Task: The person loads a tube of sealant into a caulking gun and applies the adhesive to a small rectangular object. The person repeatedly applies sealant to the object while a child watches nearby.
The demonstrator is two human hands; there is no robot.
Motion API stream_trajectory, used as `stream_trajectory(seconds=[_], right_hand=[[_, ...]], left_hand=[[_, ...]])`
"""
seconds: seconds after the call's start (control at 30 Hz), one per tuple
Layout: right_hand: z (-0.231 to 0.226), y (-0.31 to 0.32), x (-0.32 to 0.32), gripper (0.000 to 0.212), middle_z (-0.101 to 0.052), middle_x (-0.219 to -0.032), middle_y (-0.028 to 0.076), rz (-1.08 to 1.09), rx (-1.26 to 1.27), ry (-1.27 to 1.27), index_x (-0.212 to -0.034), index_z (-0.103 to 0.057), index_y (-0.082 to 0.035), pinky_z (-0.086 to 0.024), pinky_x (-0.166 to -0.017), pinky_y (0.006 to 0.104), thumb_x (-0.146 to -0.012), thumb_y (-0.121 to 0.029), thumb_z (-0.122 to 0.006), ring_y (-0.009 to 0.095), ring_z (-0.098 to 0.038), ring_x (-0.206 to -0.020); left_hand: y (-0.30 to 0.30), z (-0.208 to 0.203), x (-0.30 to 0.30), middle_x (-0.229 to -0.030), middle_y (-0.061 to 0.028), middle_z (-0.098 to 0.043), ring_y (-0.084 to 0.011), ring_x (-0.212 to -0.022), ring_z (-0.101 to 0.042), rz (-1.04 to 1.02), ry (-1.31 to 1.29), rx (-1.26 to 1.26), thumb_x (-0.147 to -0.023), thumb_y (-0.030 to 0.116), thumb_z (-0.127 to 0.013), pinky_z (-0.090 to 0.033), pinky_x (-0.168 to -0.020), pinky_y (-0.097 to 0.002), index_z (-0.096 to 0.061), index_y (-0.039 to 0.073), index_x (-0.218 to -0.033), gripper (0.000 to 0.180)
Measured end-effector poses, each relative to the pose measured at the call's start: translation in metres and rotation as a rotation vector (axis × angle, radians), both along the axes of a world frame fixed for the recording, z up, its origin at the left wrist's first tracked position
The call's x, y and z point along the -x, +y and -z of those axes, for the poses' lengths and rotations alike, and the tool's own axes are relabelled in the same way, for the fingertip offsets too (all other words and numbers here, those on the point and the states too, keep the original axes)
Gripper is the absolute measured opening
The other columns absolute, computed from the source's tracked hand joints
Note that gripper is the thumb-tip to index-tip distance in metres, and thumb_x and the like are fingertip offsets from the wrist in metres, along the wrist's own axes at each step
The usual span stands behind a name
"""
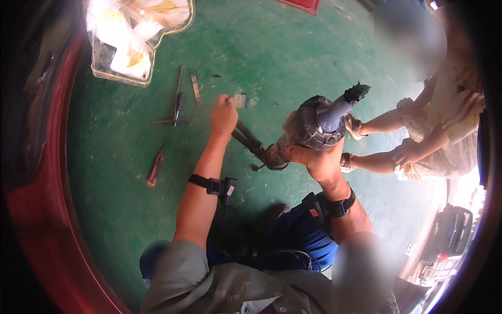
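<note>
My right hand (316,157) is closed round a dark, dirty axle-like joint (314,123), holding it up off the floor. A grey stub (332,116) juts from the joint, its tip caked in black grease. From its other side a dark bar (250,137) runs up towards my left hand. My left hand (224,116) is a closed fist near the bar's far end; what lies inside its fingers is hidden. Beside that fist shows a small flat pale piece (240,100) with a dark edge; whether I hold it or it lies on the floor, I cannot tell.
On the green floor (120,172), left, lie a T-handle wrench (177,122), a screwdriver (179,106), a slim flat tool (195,90) and a red-handled tool (155,168). A clear tray-like thing (146,81) is at upper left, red bodywork (44,209) far left. Another person (444,128) crouches right.
</note>
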State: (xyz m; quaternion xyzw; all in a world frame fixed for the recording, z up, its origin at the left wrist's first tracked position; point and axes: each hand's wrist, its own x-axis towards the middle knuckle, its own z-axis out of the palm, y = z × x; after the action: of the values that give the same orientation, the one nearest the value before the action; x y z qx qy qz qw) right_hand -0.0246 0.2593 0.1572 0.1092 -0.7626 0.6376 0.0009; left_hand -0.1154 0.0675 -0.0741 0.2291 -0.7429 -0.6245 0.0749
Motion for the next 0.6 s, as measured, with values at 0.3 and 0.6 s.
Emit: stream_trajectory(seconds=[0.3, 0.6], right_hand=[[0.002, 0.006, 0.001, 0.058, -0.069, -0.103, 0.007, -0.033, -0.160, -0.012, -0.111, -0.063, -0.004, -0.054, -0.083, 0.0345, -0.057, 0.008, -0.078, 0.017, -0.064, -0.094], [0.016, 0.001, 0.012, 0.059, -0.070, -0.097, 0.005, -0.006, -0.019, -0.153, -0.113, -0.064, -0.001, -0.054, -0.081, 0.0327, -0.055, 0.008, -0.075, 0.016, -0.064, -0.090]], left_hand=[[0.000, 0.010, 0.002, -0.106, -0.0288, -0.068, -0.0507, -0.103, -0.062, -0.041, 0.161, 0.223, -0.102, 0.015, -0.050, -0.048, -0.087, -0.0573, -0.063, 0.004, -0.115, 0.022], [0.025, 0.039, -0.023, -0.105, -0.0296, -0.063, -0.0498, -0.093, -0.062, -0.064, 0.006, 0.418, -0.103, 0.022, -0.056, -0.050, -0.083, -0.0561, -0.064, 0.013, -0.117, 0.017]])
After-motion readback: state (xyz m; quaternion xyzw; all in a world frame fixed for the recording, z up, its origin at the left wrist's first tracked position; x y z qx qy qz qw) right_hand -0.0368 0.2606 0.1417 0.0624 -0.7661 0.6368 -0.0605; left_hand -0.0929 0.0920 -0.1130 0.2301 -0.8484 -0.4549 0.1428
